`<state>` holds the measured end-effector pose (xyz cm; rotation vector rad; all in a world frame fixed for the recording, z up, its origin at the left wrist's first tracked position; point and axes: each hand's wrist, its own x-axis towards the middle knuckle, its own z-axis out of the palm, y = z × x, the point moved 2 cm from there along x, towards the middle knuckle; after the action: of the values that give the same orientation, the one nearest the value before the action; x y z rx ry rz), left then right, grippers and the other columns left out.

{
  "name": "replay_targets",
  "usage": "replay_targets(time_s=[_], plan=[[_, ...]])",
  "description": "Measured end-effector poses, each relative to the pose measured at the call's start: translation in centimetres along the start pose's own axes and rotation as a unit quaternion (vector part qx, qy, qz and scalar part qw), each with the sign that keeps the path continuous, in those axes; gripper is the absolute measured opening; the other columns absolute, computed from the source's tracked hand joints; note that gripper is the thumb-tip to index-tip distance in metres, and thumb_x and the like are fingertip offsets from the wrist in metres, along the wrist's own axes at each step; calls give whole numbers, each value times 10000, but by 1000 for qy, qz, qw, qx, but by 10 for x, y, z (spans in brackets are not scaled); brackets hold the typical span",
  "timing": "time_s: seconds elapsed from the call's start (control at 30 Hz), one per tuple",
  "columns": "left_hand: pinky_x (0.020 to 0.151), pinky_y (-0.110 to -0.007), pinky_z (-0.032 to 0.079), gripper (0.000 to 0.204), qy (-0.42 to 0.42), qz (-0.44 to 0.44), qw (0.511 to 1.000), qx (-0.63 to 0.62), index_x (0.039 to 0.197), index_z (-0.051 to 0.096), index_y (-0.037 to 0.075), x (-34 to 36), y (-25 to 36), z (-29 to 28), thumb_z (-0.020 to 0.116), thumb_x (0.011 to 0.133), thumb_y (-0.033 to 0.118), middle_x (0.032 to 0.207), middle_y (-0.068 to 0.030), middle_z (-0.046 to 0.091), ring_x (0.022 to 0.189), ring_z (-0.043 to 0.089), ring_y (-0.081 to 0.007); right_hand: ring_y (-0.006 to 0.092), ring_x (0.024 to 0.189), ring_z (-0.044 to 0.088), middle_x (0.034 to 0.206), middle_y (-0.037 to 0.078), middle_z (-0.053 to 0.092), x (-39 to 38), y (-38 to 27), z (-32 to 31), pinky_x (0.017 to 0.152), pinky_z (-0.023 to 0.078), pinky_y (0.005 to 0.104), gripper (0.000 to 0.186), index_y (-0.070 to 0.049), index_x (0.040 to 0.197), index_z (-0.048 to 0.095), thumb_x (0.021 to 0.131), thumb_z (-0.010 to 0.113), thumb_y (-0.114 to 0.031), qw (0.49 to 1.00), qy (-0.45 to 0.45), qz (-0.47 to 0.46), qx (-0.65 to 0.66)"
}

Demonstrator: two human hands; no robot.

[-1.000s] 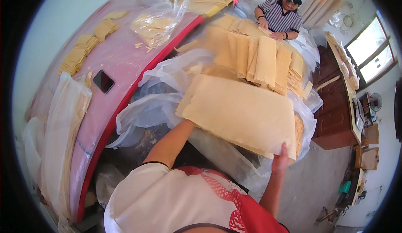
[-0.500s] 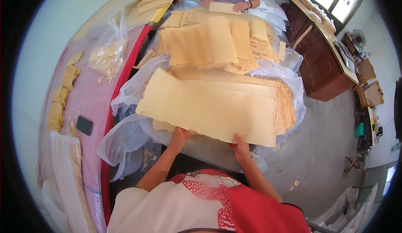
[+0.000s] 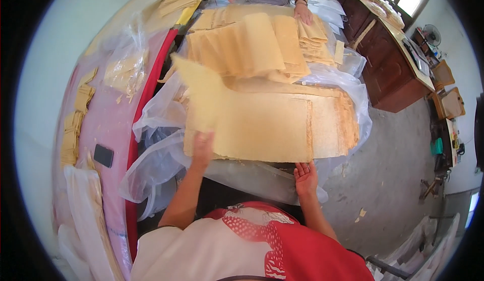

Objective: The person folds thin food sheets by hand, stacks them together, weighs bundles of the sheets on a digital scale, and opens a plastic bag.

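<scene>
A thin, tan, stiff-looking sheet [image 3: 252, 124] lies over a stack of similar sheets [image 3: 335, 124] in front of me, its left end curling up and blurred. My left hand [image 3: 203, 147] grips this sheet at its near left edge; motion smears the fingers. My right hand [image 3: 306, 180] is palm up at the near edge, by the sheet's right corner. Its fingers are stretched out, with the tips at the edge and no clear grip. Behind the stack are folded sheets [image 3: 262, 44] in overlapping piles.
Clear plastic wrapping [image 3: 156, 117] surrounds the stack. To the left, a pink-covered table [image 3: 108, 195] bears a phone [image 3: 103, 155] and folded bundles [image 3: 72, 129]. Across from me, another person's hand [image 3: 303, 13] touches folded sheets. A brown wooden cabinet [image 3: 393, 79] stands at right.
The sheet has shifted left and its left end has risen. My left hand moved up and left; my right hand moved slightly right and its fingers opened. The other person's hands have parted.
</scene>
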<state>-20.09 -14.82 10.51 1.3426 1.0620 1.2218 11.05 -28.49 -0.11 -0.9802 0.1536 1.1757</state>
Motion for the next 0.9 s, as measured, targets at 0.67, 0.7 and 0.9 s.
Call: replay_targets(time_s=[0.67, 0.7, 0.9], plan=[[963, -698, 116, 700, -275, 214, 802, 485, 1332, 404, 199, -24, -74, 138, 647, 697, 365, 1403, -121, 323, 1312, 248, -319, 143, 998, 510, 1110, 69, 542, -8, 63, 36, 861, 404, 288, 364, -18, 1201, 454, 889, 533, -188, 945, -176, -18, -275], [986, -660, 148, 673, -266, 219, 817, 462, 1318, 418, 179, -25, -68, 138, 641, 709, 359, 1379, -135, 354, 1305, 263, -329, 143, 998, 510, 1110, 69, 542, 0, 67, 36, 861, 404, 288, 364, -18, 1201, 454, 889, 533, -188, 945, -178, -17, -274], [1029, -438, 282, 600, -127, 198, 930, 284, 1290, 441, 96, 22, -82, 84, 635, 750, 271, 1338, -170, 396, 1254, 343, -347, 158, 1005, 523, 1099, 84, 553, -7, 28, 81, 867, 416, 300, 335, -9, 1193, 478, 902, 522, -168, 963, 13, -181, -199]])
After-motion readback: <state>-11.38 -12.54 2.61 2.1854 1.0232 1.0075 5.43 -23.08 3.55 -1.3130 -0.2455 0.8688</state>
